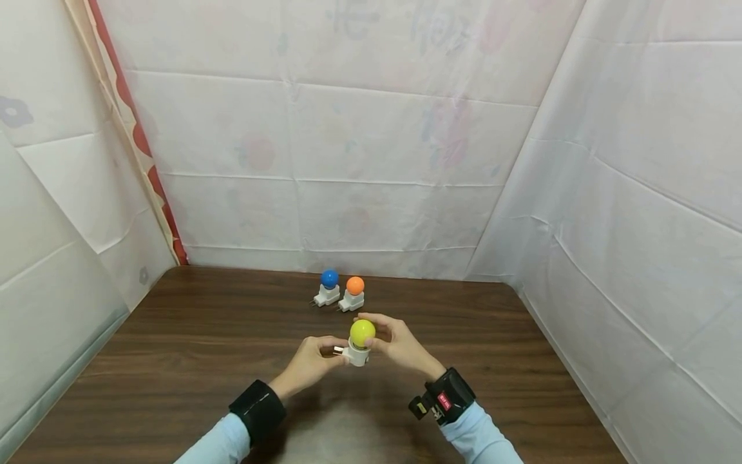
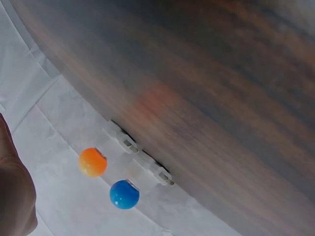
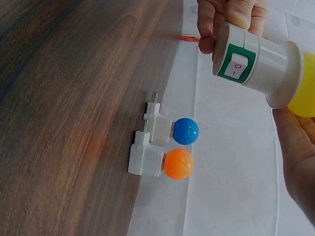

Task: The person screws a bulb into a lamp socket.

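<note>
Above the middle of the wooden table both hands hold a night light with a yellow bulb on a white plug base. My left hand pinches the base near its prongs. My right hand curls its fingers round the yellow bulb. In the right wrist view the white base shows a green switch, and the yellow bulb lies against my right palm. Only a bit of my left hand shows in the left wrist view.
Two more plug lights stand side by side near the table's far edge: a blue one and an orange one. They also appear in the wrist views, blue light, orange light. White sheets wall the table on three sides.
</note>
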{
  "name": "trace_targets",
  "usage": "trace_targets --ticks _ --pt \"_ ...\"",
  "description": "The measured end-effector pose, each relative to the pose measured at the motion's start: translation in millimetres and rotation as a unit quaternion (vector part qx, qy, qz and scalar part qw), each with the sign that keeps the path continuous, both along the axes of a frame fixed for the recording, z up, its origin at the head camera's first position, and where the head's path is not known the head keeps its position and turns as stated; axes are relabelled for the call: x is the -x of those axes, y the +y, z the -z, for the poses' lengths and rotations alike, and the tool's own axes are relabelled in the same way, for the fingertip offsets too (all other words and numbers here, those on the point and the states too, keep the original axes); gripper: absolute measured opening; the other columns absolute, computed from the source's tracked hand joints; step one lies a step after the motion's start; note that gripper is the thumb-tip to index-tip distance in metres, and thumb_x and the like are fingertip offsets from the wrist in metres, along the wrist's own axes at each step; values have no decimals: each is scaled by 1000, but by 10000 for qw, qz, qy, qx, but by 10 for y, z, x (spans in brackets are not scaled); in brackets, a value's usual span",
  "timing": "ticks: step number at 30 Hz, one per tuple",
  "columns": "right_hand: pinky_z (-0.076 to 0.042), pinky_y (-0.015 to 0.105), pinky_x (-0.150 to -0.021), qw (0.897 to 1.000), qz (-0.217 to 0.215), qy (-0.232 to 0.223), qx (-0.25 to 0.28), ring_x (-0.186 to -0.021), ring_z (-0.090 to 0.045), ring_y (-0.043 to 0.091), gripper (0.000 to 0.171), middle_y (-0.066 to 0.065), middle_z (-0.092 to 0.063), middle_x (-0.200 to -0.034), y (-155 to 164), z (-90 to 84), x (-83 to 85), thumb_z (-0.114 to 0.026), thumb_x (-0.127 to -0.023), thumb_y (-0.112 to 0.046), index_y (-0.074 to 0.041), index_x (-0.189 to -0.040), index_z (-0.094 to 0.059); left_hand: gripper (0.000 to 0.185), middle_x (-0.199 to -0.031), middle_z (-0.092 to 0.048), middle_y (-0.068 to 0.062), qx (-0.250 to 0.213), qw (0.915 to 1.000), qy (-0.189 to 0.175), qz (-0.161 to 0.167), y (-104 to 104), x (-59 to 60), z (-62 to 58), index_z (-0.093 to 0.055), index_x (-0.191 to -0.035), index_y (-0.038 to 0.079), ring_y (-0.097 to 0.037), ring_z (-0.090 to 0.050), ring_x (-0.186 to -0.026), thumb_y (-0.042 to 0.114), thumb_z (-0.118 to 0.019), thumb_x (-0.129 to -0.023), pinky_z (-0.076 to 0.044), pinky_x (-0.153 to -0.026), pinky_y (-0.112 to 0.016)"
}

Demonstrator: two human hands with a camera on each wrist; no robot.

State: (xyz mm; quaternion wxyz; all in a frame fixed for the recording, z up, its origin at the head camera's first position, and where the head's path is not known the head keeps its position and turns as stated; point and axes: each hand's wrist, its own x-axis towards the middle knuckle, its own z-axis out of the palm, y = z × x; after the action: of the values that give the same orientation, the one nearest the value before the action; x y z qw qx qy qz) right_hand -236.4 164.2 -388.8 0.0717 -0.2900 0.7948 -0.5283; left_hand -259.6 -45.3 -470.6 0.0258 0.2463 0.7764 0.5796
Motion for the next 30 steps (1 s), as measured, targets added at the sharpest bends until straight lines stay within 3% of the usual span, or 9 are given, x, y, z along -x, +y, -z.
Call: trace_targets --ticks 14,18,23,26,30 --pt "-53 28 -83 9963 838 -44 157 -106 -60 30 45 19 -57 -121 -91 18 -47 -64 -83 -4 0 -126 -51 29 -103 -68 -11 187 9996 61 -217 -9 -8 17 -68 -104 8 -17 -66 -87 22 -72 -78 -55 -71 -25" --pt "-54 27 -80 9939 1075 68 249 -102 -62 27 46 16 -59 -118 -76 163 41 -69 -81 -14 -6 -124 -54 29 -102 -68 -12 154 9995 145 -242 0 -10 11 -67 -104 7 -17 -66 -87 19 -72 -79 -55 -71 -23" --pt "-55 27 -75 9891 1431 182 288 -97 -64 25 53 11 -61 -114 -73 269 103 -76 -74 -28 -8 -120 -57 26 -100 -67 -18 101 9993 232 -280 21 -112 -154 -66 -102 -1 -23 -67 -86 9 -71 -79 -55 -70 -25" --pt "-55 27 -76 9875 1536 236 252 -97 -64 24 54 11 -62 -113 -89 256 87 -76 -74 -28 -6 -119 -57 25 -99 -67 -20 53 9995 198 -253 26 -183 -264 -66 -102 -3 -26 -66 -86 4 -69 -79 -55 -70 -24" --pt "-54 29 -79 9876 1518 302 251 -99 -63 25 49 13 -62 -114 -114 194 35 -74 -76 -21 -6 -119 -57 24 -99 -67 -19 12 9996 176 -234 26 -209 -292 -66 -102 -3 -25 -66 -86 4 -69 -79 -55 -70 -22"
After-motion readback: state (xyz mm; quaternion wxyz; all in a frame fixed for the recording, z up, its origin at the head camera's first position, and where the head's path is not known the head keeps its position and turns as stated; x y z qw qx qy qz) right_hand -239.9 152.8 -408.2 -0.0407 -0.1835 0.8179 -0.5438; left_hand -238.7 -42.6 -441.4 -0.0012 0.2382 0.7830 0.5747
